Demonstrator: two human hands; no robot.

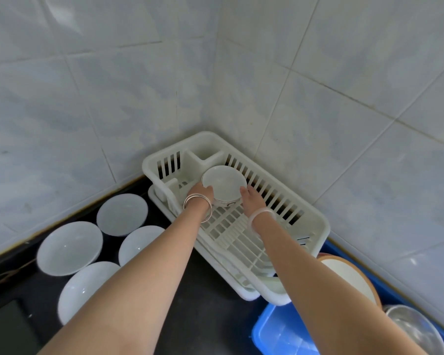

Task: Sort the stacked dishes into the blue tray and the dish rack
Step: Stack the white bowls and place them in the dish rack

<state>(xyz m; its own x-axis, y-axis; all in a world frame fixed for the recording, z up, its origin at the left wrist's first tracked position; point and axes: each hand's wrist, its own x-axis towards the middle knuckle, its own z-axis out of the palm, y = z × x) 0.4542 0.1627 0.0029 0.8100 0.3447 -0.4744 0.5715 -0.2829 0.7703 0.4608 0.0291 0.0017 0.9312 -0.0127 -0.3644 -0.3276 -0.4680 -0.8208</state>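
A white bowl with a patterned outer wall sits upright at the far end of the white plastic dish rack, in the corner of the tiled walls. My left hand grips the bowl's left rim. On the bowl's right side rests my right hand, fingers against its wall. The blue tray lies at the bottom right, partly hidden by my right forearm. Several white plates lie spread on the black counter to the left.
A plate with a brown rim and a metal bowl sit at the lower right by the wall. Tiled walls close in the rack on two sides. A cutlery compartment occupies the rack's far end.
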